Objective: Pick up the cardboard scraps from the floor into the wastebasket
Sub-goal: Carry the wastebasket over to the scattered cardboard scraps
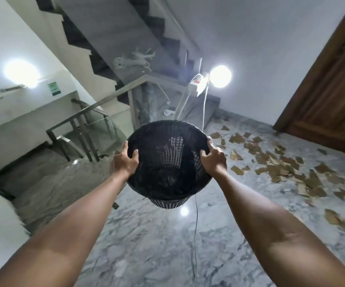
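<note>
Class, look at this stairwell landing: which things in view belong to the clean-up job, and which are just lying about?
Belong to the job:
- wastebasket, held up off the floor
- left hand and right hand, gripping its rim
- cardboard scraps scattered on the marble floor

Just lying about:
- power strip and its cable
- wooden door
- stair railing

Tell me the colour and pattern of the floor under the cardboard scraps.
White-and-grey veined marble floor, glossy; the head view shows it.
</note>
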